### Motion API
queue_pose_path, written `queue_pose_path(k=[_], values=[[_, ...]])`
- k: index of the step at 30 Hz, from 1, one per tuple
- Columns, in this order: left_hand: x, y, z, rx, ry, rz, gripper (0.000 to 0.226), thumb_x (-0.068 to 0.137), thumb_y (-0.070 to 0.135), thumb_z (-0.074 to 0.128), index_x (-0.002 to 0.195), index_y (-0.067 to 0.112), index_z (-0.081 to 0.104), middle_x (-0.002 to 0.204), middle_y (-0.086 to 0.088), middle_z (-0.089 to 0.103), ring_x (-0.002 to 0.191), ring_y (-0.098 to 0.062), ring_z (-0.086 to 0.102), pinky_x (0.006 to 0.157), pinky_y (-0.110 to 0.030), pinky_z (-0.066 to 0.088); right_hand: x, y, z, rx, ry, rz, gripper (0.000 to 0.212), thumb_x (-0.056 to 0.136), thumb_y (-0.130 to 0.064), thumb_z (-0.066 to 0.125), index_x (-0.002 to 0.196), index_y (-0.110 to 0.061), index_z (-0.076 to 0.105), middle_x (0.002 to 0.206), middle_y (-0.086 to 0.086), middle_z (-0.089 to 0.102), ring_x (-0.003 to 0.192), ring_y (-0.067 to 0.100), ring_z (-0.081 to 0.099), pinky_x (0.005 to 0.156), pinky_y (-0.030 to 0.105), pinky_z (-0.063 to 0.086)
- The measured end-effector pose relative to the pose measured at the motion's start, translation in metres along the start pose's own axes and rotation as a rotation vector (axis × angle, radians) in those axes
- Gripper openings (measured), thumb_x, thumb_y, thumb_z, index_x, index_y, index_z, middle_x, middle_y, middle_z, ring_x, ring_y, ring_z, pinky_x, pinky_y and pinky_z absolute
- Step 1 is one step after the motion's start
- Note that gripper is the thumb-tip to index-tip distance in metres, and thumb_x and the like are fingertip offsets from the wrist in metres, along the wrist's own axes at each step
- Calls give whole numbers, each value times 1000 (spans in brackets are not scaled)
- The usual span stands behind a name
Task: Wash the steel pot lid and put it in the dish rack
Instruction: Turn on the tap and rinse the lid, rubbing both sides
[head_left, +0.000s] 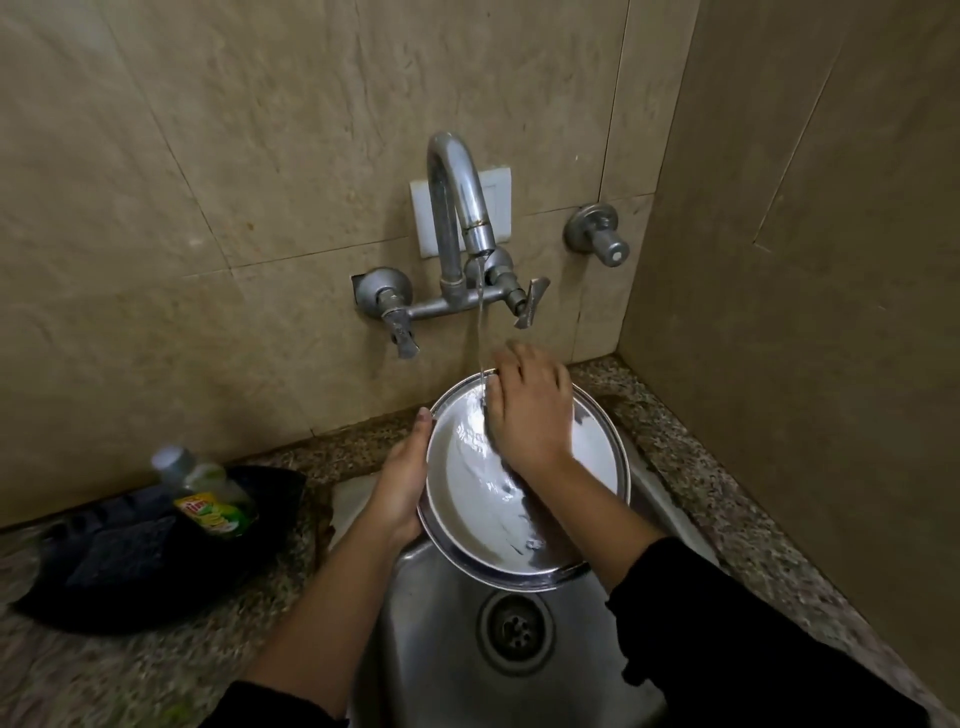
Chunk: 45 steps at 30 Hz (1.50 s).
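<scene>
The round steel pot lid is held tilted over the steel sink, under a thin stream of water from the tap. My left hand grips the lid's left rim, thumb along the edge. My right hand lies flat on the lid's upper face, fingers spread toward the far rim where the water lands. Part of the lid is hidden beneath my right hand and forearm.
A black tray on the granite counter at left holds a dish soap bottle and a dark scrub pad. Tap handles and a wall valve sit behind the sink. A wall closes the right side.
</scene>
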<state>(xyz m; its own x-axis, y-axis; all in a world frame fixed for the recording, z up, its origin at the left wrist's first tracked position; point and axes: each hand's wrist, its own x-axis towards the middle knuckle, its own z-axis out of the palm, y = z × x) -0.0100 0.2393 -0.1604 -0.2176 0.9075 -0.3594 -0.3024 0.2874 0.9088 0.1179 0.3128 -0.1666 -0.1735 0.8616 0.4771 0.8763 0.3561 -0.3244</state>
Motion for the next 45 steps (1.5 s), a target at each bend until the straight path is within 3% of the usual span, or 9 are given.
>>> queue_pose_path(k=[6, 10, 14, 20, 26, 30, 34, 40, 45], values=[[1, -5, -4, -100, 38, 73, 36, 96, 36, 50, 102, 5, 68, 76, -3, 76, 68, -14, 73, 55, -21, 56, -76, 9, 5, 81, -453, -520, 63, 99, -47, 22, 154, -23, 2, 163, -5, 0, 149, 10, -6, 120, 37, 0], [-2, -13, -16, -23, 148, 102, 29, 93, 38, 55, 90, 13, 70, 68, 1, 73, 59, -14, 69, 48, -20, 53, -70, 64, 3, -135, -426, -230, 72, 96, -60, 18, 153, -23, -7, 161, -2, -12, 148, 14, -15, 121, 44, 1], [-12, -21, -4, -58, 50, 24, 25, 91, 29, 60, 99, 8, 71, 89, -14, 76, 76, -26, 72, 69, -35, 59, -34, 49, 1, -148, -245, -85, 73, 97, -56, 18, 153, -13, 1, 162, 4, -4, 149, 20, -5, 120, 40, -5], [-24, -14, -4, -7, -50, 94, 18, 90, 14, 61, 103, 5, 70, 93, -16, 75, 84, -28, 71, 76, -36, 58, -38, 19, -7, 69, -215, -554, 55, 100, -37, 38, 151, -23, 24, 159, -3, 24, 148, 15, 14, 119, 36, 5], [-29, -4, -23, 111, -28, 191, 13, 88, 14, 63, 96, 8, 72, 81, -7, 76, 72, -20, 72, 59, -26, 56, -40, 48, -27, 433, -20, 10, 24, 94, -22, 55, 116, -18, 64, 111, 1, 68, 104, 18, 60, 88, 32, 46], [-31, -8, -32, 39, 24, 187, 17, 87, 18, 65, 98, 7, 72, 92, -13, 76, 83, -29, 72, 75, -38, 58, -44, 45, -27, 811, -158, 265, 16, 95, -24, 57, 107, -20, 66, 95, -12, 69, 89, -1, 63, 78, 20, 48], [-33, -20, -35, -130, 119, 174, 24, 88, 19, 64, 105, 4, 70, 101, -19, 73, 91, -34, 69, 85, -46, 55, -50, 44, -22, 921, -160, 498, 16, 89, -33, 64, 90, -17, 68, 84, 0, 71, 79, 17, 67, 72, 37, 52], [-21, -15, -48, -82, -28, 20, 42, 82, 27, 67, 117, 4, 65, 114, -22, 68, 105, -38, 65, 88, -44, 52, -34, 40, -24, 657, -112, 479, 50, 82, -59, 61, 60, -16, 50, 56, -2, 52, 55, 16, 52, 54, 31, 36], [-4, 21, -39, 149, -241, -50, 43, 79, 20, 71, 117, 2, 64, 110, -21, 70, 99, -39, 66, 89, -46, 52, 6, 29, -37, 569, -381, 216, 50, 77, -61, 66, 56, -19, 49, 54, -4, 51, 53, 11, 49, 54, 31, 37]])
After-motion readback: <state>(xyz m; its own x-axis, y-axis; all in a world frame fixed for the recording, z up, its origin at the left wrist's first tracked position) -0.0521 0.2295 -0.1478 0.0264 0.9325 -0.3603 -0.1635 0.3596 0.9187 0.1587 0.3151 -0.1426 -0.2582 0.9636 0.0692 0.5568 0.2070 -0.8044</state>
